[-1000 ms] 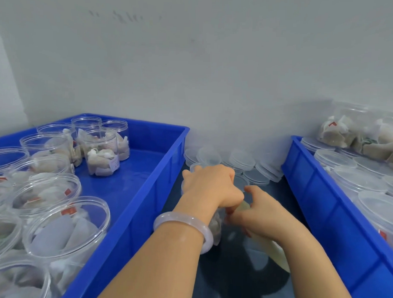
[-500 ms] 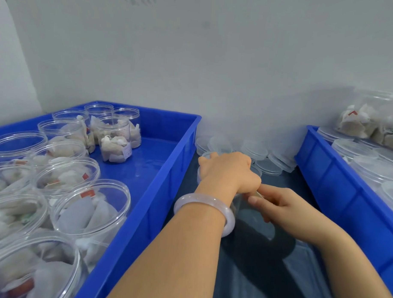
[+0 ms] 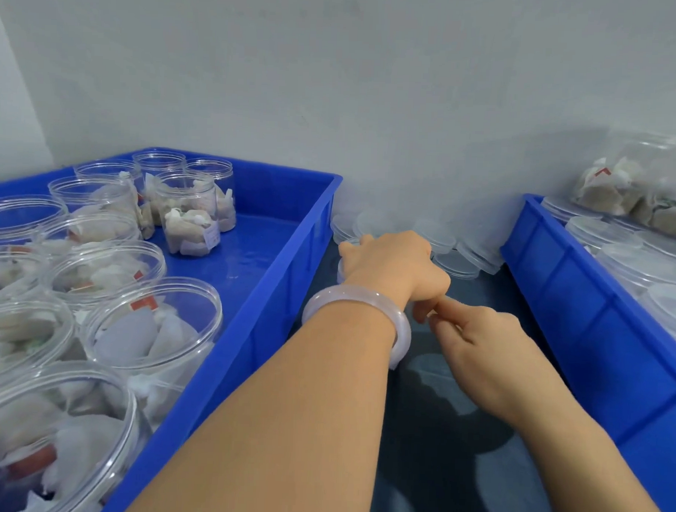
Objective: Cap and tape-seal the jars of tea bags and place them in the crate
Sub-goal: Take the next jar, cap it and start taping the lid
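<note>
A clear jar stands on the dark surface between two blue crates, mostly hidden under my left hand, which grips its capped top from above. My right hand is at the jar's right side, thumb and forefinger pinching a small end of tape against it, just below my left fingers. The left crate holds several open jars of tea bags. In the right crate stand capped jars.
Loose clear lids lie in a row against the white wall behind the jar. More jars of tea bags lie stacked on the capped ones at the far right. The gap between the crates is narrow.
My right hand has drawn in toward the jar, and the long trailing strip of tape is no longer seen. My left hand has stayed on the jar's top.
</note>
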Available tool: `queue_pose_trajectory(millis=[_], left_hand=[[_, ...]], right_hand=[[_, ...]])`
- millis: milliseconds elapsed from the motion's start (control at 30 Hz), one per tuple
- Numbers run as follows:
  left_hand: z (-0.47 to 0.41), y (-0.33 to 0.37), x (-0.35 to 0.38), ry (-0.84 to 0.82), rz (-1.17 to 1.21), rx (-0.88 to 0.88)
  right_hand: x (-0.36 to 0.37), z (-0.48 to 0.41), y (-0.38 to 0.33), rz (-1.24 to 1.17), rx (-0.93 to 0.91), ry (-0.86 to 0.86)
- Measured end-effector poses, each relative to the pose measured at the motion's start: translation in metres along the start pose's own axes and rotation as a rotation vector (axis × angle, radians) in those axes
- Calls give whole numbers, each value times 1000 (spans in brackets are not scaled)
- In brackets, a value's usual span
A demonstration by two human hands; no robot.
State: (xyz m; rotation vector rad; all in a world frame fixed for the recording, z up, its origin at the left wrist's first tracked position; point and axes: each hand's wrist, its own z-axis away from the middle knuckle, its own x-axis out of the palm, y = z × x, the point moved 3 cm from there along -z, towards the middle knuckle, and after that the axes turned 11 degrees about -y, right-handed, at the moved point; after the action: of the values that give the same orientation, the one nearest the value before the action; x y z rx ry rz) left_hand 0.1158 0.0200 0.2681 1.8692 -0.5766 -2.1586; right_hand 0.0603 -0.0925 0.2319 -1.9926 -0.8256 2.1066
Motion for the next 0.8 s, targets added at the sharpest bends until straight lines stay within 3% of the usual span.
queue_pose_trajectory(millis=[167,567,667,800], left_hand=[[1,2,-1,-24,-4,-15],[3,5,-4,-57,22,-53],[1,3,-3,6,22,-91],[-6,-4,-8,86,10,-137]], right_hand=[[8,16,-4,-25,-10,86],[3,34,-19,1,-3,112],[3,47,-26,-46,8,103],[2,64,-46,-185,-132,91]])
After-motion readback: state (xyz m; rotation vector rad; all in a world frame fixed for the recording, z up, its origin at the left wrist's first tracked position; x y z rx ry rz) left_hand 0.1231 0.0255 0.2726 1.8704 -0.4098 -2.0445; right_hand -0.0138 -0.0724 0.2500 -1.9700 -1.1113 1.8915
